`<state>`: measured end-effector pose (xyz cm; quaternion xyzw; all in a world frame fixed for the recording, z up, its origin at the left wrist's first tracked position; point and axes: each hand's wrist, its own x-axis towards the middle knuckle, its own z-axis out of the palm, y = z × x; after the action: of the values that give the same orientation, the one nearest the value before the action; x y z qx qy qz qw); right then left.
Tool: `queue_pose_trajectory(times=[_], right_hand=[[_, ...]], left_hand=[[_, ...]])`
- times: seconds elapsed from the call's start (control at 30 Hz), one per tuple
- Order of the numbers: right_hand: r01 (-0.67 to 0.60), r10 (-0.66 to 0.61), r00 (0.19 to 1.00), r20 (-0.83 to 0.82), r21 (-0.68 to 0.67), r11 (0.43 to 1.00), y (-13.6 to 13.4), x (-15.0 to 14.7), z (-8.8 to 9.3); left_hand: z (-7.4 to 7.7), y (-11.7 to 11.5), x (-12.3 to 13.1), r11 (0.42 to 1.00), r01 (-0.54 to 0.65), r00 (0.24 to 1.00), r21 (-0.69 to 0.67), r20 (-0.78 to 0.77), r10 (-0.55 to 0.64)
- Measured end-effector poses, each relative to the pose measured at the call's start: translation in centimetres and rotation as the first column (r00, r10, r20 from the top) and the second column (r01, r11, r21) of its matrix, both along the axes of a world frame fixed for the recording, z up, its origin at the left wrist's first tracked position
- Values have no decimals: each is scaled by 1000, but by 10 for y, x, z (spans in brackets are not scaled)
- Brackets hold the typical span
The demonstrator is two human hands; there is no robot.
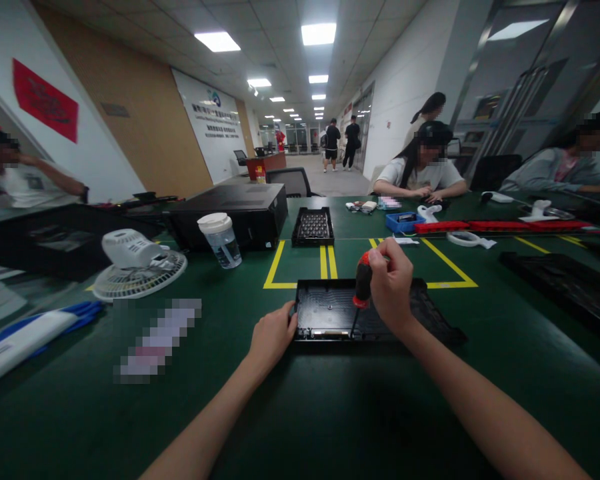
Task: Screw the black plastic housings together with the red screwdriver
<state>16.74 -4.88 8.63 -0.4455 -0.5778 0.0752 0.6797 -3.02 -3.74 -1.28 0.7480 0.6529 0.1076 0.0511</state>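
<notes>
Forearms (495, 397) enter at bottom edge. Right hand (393, 283) grasps screwdriver (363, 277), shaft running down-left to near edge of black tray (323, 303), centre frame, long axis left-to-right; left hand (271, 335) touches its left end, grip unclear.

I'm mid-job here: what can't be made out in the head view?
Head view:
- Tip of the screwdriver: too small and dark against the black cover.
- Part of that cover: hidden behind the right hand.
- Dark panel at far right: cut off by the picture's edge.
</notes>
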Motion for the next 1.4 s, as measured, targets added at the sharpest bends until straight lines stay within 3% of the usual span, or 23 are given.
queue_pose_trajectory(times=[0.2,0.47,0.57,0.7,0.77,0.87,1.1,1.4], right_hand=[[-211,209,977,-41,-67,975,8,10,3],[-478,487,873,7,-179,860,12,18,8],[-578,590,807,-23,-233,782,13,20,7],[-728,709,681,-183,-271,630,16,19,2],[-795,744,606,-281,-243,555,18,18,0],[-855,771,517,-373,-172,490,19,15,-1],[-951,824,304,-477,-108,289,19,17,0],[-944,807,322,-495,-108,311,21,22,-4]], left_hand=[[-3,0,-1,999,16,1000,30,-18,-15],[-4,2,-3,999,25,1000,30,-9,-24],[-4,2,-3,999,26,1000,22,-9,-25],[-1,0,-2,1000,15,1000,11,-9,-15],[1,-1,-1,1000,3,1000,-3,-12,-3],[3,-1,0,1000,-9,1000,-13,-16,9],[-2,0,-2,1000,15,1000,27,-20,-14],[0,-1,-1,1000,8,1000,14,0,-8]])
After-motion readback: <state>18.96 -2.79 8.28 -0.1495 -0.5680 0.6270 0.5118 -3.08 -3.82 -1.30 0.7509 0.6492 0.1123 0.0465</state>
